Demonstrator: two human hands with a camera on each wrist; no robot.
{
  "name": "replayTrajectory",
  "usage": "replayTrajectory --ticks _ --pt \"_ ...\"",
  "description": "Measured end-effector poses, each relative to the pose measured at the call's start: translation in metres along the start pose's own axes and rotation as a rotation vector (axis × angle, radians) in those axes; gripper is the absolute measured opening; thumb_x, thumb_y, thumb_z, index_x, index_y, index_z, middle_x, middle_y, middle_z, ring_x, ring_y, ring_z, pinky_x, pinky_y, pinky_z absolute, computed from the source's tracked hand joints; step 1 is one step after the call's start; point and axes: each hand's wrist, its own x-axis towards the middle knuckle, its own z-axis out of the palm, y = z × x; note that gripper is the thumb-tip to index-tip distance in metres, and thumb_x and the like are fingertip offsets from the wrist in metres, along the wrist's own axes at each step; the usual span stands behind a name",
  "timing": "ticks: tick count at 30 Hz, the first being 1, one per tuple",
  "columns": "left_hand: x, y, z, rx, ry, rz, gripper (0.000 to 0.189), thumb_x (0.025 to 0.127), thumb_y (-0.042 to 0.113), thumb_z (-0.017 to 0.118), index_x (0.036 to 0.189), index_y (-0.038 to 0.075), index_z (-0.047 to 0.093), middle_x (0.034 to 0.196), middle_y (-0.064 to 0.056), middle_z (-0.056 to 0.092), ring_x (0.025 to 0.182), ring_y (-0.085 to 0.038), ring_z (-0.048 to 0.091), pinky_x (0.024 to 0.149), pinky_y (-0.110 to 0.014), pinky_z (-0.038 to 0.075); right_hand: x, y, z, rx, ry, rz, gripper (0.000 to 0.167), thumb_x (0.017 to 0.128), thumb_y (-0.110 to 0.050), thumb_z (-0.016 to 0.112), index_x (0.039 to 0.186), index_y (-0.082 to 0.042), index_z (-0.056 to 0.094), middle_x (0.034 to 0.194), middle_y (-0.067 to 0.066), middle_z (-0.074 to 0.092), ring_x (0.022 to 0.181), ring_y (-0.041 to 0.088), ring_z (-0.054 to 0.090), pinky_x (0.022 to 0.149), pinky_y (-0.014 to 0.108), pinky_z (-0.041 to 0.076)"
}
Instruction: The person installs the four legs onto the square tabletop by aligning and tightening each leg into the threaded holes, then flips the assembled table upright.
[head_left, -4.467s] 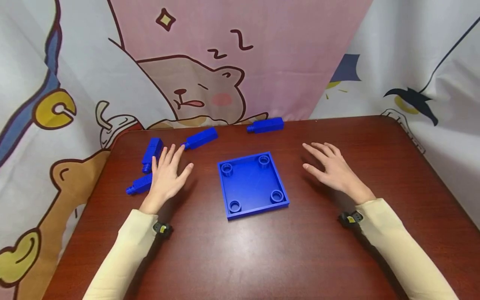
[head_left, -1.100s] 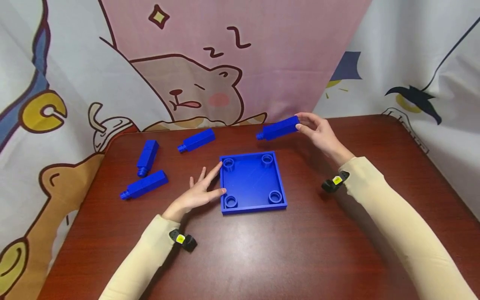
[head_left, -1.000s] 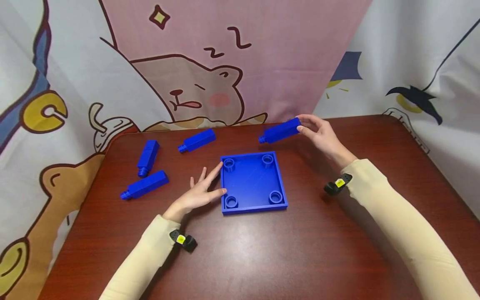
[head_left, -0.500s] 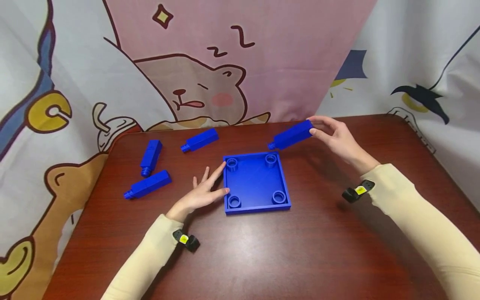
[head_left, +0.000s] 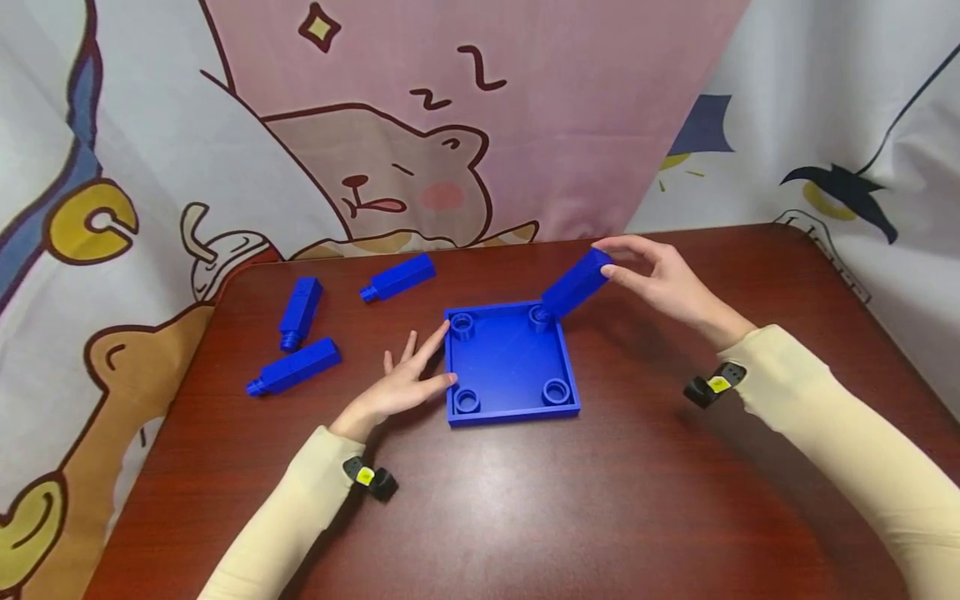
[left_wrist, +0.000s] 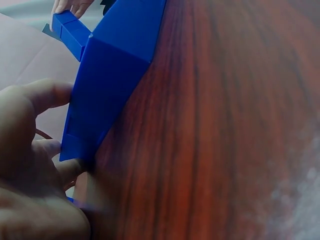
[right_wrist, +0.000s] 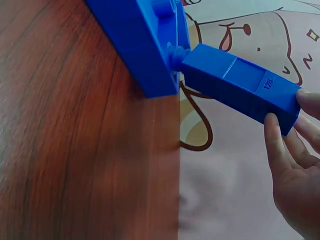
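Note:
A square blue tray-like base (head_left: 506, 362) with a raised rim and a round socket at each corner lies on the table. My left hand (head_left: 397, 387) has its straight fingers against the base's left side. By its far end, my right hand (head_left: 663, 283) pinches a blue square leg (head_left: 577, 283) with a threaded tip. That leg (right_wrist: 240, 82) is tilted, its threaded tip at the far right socket (head_left: 540, 317); how deep the tip sits I cannot tell. In the right wrist view, the number 128 shows on the leg's side.
Three more blue legs lie on the table (head_left: 487, 508) to the left: one leg (head_left: 399, 277) near the back edge, another leg (head_left: 302, 312) farther left, and a third leg (head_left: 295, 367) in front of it. A printed cloth (head_left: 585, 108) hangs behind.
My right hand has picked the leg up from the back of the table, brought it to the base and tilted it steeper. Earlier, my left hand moved from the loose legs to the base's side.

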Motion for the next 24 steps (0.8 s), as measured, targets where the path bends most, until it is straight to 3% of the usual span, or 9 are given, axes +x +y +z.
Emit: replayTrajectory --ticks 12,24 --pt "-0.002 0.000 0.000 -0.013 0.012 0.010 0.080 0.094 0.035 0.059 0.156 0.030 0.009 0.159 0.002 0.018 0.144 -0.030 -0.013 0.101 -0.061 -0.022 0.014 -0.011 0.014 0.117 -0.025 -0.067 0.036 0.094 -0.007 0.062 0.129 -0.002 0.059 0.128 0.014 0.058 0.117 0.018 0.056 0.089 0.020 0.046" --pt "-0.002 -0.001 0.000 -0.023 0.019 0.012 0.080 0.094 0.034 0.060 0.156 0.030 0.010 0.159 0.003 0.018 0.144 -0.029 -0.013 0.102 -0.060 -0.022 0.025 -0.018 0.031 0.156 -0.093 -0.118 0.036 0.095 -0.006 0.059 0.131 -0.002 0.057 0.129 0.015 0.058 0.114 0.018 0.057 0.090 0.022 0.047"
